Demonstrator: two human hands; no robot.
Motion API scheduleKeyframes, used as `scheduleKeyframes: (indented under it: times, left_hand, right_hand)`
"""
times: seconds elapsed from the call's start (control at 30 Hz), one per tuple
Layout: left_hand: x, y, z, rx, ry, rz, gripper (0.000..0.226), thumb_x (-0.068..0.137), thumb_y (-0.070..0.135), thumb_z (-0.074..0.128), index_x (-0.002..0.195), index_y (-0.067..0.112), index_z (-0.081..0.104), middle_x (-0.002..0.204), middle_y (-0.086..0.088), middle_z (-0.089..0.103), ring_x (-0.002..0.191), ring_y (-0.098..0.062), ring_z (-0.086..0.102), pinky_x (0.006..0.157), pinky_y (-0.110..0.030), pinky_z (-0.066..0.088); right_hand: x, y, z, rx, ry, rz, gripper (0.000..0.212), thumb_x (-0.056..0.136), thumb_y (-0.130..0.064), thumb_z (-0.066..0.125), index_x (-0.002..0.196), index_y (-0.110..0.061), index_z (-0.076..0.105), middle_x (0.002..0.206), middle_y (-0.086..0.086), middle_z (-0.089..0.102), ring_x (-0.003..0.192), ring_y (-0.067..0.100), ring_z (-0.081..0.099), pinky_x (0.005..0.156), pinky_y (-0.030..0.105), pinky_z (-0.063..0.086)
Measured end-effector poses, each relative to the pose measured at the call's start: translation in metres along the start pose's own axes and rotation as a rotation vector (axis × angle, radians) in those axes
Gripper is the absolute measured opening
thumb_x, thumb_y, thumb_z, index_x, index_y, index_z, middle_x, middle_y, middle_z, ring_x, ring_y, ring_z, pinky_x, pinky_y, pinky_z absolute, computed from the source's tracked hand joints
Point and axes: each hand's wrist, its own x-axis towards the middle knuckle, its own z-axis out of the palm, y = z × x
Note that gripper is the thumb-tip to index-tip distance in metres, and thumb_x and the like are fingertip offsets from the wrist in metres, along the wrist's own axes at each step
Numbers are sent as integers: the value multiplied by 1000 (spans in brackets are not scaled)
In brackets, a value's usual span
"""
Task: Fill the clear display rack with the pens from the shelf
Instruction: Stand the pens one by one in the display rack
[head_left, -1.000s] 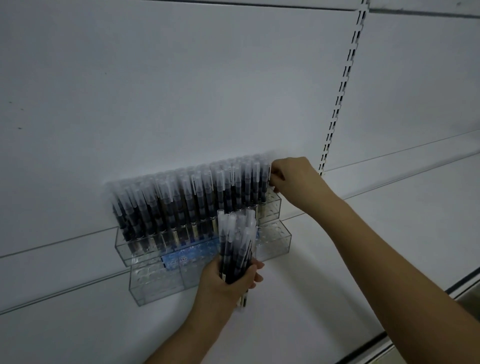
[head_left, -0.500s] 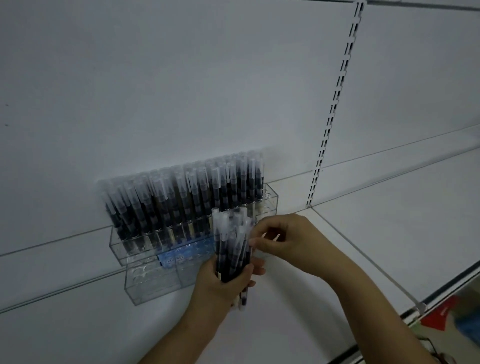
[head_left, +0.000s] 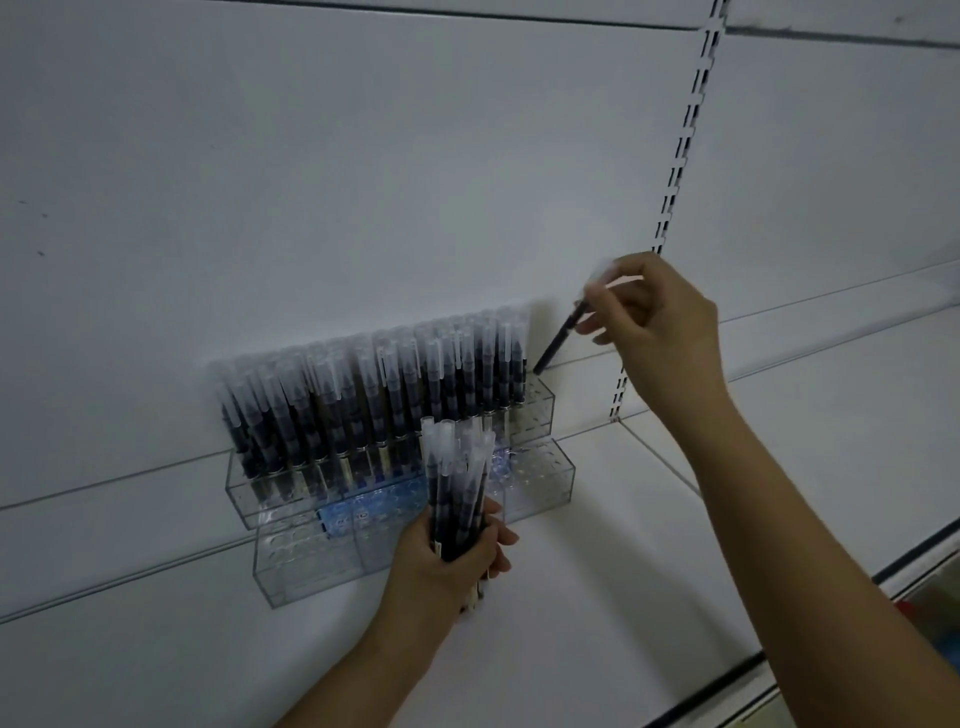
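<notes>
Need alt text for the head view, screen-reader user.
A right hand pinches one dark clear-capped pen above the right end of a tiered clear plastic display rack on a white shelf; the left hand grips a bundle of matching pens.

White shelf (head_left: 649, 571) carries the clear display rack (head_left: 311, 561)

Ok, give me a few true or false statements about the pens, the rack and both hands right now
1. The right hand pinches a single pen. True.
2. That pen already stands in a hole of the clear rack. False: its lower tip hangs just above the rack's right end.
3. The left hand grips a bundle of pens. True.
4. The rack's front tier is full. False: its holes show empty.
5. The back tier is mostly filled with pens. True.
</notes>
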Motion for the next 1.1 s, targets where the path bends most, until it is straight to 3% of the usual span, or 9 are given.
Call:
scheduleKeyframes:
  times: [0.23, 0.4, 0.5, 0.57, 0.67, 0.77, 0.83, 1.03, 1.1]
  left_hand:
    - [-1, 1, -1, 26, -14, 4, 12, 91, -6, 57, 99, 0, 64, 70, -6, 72, 57, -13, 61, 51, -26, 50]
    - [-4, 3, -1, 23, -23, -7, 12, 91, -7, 57, 98, -1, 63, 67, -5, 71, 55, -13, 60, 50, -25, 49]
    - [-4, 3, -1, 27, -25, -8, 13, 91, -6, 57, 98, 2, 64, 76, -10, 73, 59, -15, 61, 53, -29, 51]
    - [-3, 2, -2, 25, -25, -9, 14, 91, -7, 57, 98, 3, 64, 78, -11, 73, 60, -16, 61, 53, -31, 51]
    - [-3, 1, -2, 26, -31, -17, 13, 91, -5, 58, 99, 3, 64, 78, -11, 73, 60, -16, 62, 54, -31, 52]
    - [-2, 1, -2, 31, -37, -21, 11, 90, -3, 60, 97, 3, 65, 77, -11, 73, 61, -18, 62, 54, -32, 53]
    - [-2, 1, -1, 55, -37, -28, 6, 91, 0, 60, 95, 0, 66, 69, -6, 72, 57, -15, 61, 51, -29, 52]
    - [-3, 1, -1, 90, -46, -71, 13, 91, 10, 64, 85, 1, 71, 62, -2, 69, 56, -14, 61, 52, -30, 50]
    - [-4, 2, -1, 61, -63, -57, 9, 91, 5, 62, 90, -1, 69, 67, -5, 71, 59, -15, 63, 55, -32, 53]
  right_hand:
    - [8, 17, 22, -327, -231, -61, 5, 96, -22, 62, 94, -17, 59, 77, -6, 73, 64, -1, 69, 75, 29, 59]
    - [8, 21, 35, -461, -338, -79, 9, 98, -20, 57, 90, -17, 60, 79, -1, 71, 63, 6, 70, 73, 35, 60]
    - [2, 25, 34, -538, -347, -14, 15, 97, -30, 59, 95, -16, 64, 81, 0, 71, 71, 12, 69, 74, 36, 59]
    - [-8, 23, 30, -586, -260, 2, 21, 95, -39, 61, 96, -18, 65, 78, -5, 68, 72, 9, 65, 71, 31, 57]
    - [-37, 13, 24, -469, -214, -19, 19, 93, -40, 63, 88, -22, 67, 72, -13, 64, 66, 1, 60, 65, 16, 52]
    - [-72, 13, 28, -316, -555, 51, 11, 91, -40, 62, 85, -33, 67, 73, -16, 65, 66, -3, 59, 62, 13, 50]
    - [-84, 22, 32, -209, -645, 87, 10, 91, -34, 66, 81, -36, 67, 73, -21, 65, 67, -2, 58, 65, 13, 48]
    - [-85, 26, 28, 28, -655, 198, 8, 89, -20, 70, 89, -12, 69, 77, -6, 67, 67, 5, 58, 65, 19, 49]
    - [-76, 20, 23, 113, -519, 222, 9, 93, -16, 62, 91, -7, 64, 79, 4, 70, 64, 6, 62, 62, 17, 48]
